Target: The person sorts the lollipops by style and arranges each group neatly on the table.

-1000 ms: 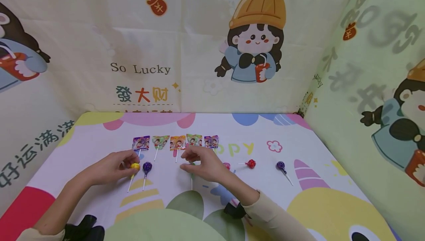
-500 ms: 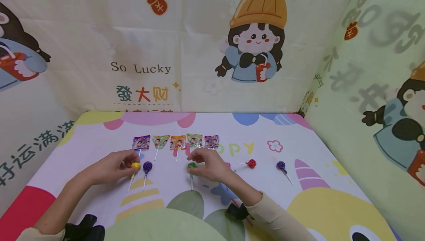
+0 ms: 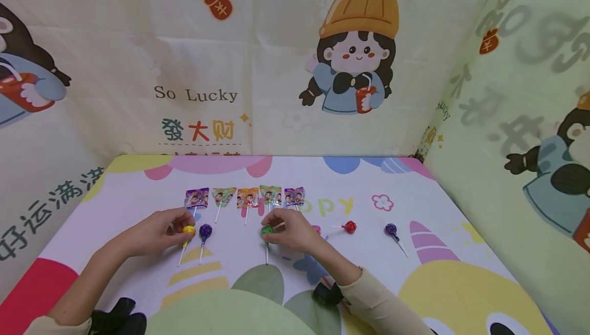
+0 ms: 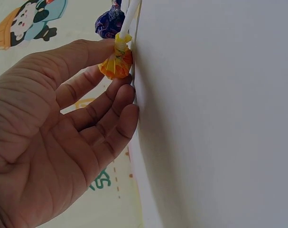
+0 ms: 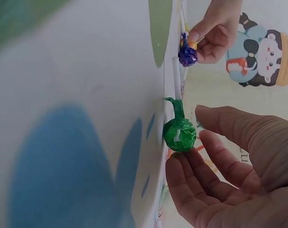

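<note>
In the head view my left hand [image 3: 152, 232] pinches a yellow-wrapped lollipop [image 3: 188, 230] at its candy end. The left wrist view shows thumb and fingers on its orange-yellow wrapper [image 4: 116, 64]. A purple lollipop [image 3: 205, 231] lies just right of it, stick toward me. Further right, my right hand [image 3: 292, 230] is at a green lollipop [image 3: 267, 230]. In the right wrist view the green candy [image 5: 180, 135] lies on the table between the spread thumb [image 5: 219, 118] and the bent fingers, with a small gap at the thumb.
Several flat-packed lollipops [image 3: 248, 198] form a row behind the hands. A pink lollipop [image 3: 316, 229] is partly hidden behind my right hand. Farther right lie a red lollipop [image 3: 350, 227] and another purple lollipop [image 3: 391, 230]. A printed cloth wall [image 3: 272, 68] stands behind the table.
My right hand shifted slightly right, uncovering the green lollipop's candy, and its fingers and thumb have come to either side of it. My left hand stays on the yellow lollipop.
</note>
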`<state>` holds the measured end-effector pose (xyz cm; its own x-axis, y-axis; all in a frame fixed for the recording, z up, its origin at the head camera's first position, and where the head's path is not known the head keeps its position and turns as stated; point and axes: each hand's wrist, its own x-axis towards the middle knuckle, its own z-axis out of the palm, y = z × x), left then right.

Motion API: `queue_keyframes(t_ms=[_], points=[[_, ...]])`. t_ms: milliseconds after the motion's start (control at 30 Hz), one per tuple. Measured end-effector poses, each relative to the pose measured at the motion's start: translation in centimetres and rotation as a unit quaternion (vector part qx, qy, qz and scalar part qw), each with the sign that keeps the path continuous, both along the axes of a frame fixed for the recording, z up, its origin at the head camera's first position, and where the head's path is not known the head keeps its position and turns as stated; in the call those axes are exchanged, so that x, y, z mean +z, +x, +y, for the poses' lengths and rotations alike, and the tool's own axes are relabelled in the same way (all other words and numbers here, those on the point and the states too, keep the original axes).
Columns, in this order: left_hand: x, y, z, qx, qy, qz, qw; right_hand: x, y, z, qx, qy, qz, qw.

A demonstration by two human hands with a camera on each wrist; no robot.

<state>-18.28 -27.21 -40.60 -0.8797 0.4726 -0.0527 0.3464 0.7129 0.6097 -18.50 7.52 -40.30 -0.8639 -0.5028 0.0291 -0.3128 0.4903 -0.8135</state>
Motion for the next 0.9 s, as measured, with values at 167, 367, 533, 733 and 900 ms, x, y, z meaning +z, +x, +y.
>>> queue_keyframes(t_ms=[167,367,533,733,900], points=[[0.02,-0.06,0.03,0.002,-0.001,-0.001,1.0000,-0.13,-0.09,0.11,0.005,0.005,-0.007,1.000],[0.04,0.03,0.14,0.007,-0.001,-0.004,1.0000,-0.27,-0.21,0.19,0.010,0.008,-0.011,1.000],[0.02,0.05,0.07,0.004,-0.003,0.001,1.0000,-0.41,-0.33,0.22,0.012,0.006,-0.012,1.000],[0.02,-0.04,0.09,0.008,-0.009,0.001,0.9999,-0.56,-0.45,0.26,0.013,0.010,-0.008,1.000],[-0.03,-0.05,-0.04,0.002,-0.003,0.001,1.0000,-0.60,-0.42,0.28,0.009,0.017,-0.005,1.000]])
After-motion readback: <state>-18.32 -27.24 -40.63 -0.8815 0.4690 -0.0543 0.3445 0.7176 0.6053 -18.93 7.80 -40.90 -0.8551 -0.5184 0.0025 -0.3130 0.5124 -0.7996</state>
